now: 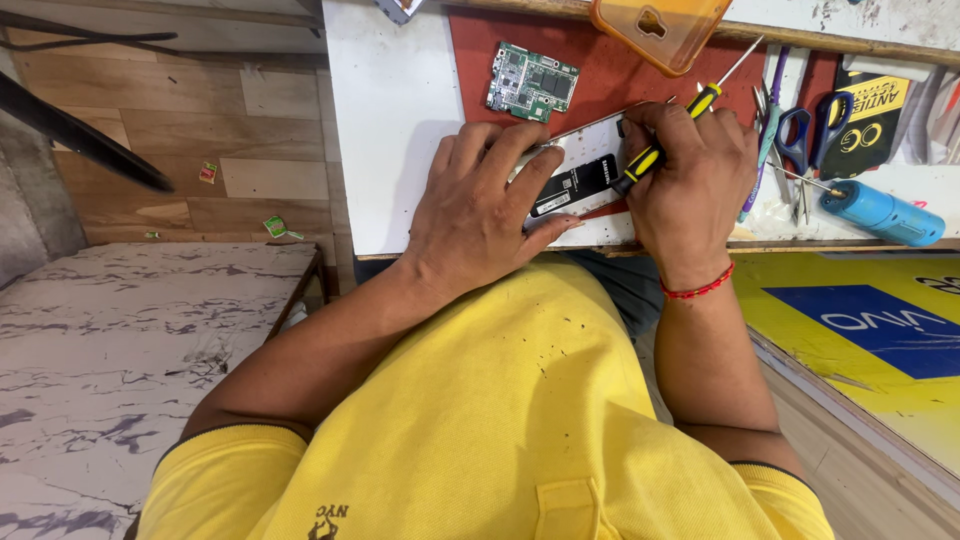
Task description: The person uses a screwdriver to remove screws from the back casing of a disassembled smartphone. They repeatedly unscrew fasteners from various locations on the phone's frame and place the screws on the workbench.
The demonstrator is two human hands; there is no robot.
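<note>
One white worktop with red mat, beside wood-plank floor.

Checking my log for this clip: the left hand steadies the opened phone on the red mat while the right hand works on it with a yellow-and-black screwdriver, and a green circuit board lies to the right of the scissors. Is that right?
Not quite. In the head view the green circuit board lies far left of the scissors, above the left hand. The rest holds: that hand steadies the opened phone on the red mat, and the right hand works the yellow-and-black screwdriver.

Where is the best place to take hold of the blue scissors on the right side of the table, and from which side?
Probably by the blue handle loops of the scissors, coming from above: the loops lie flat and exposed among other tools, while the blades point toward the table's near edge.
</note>
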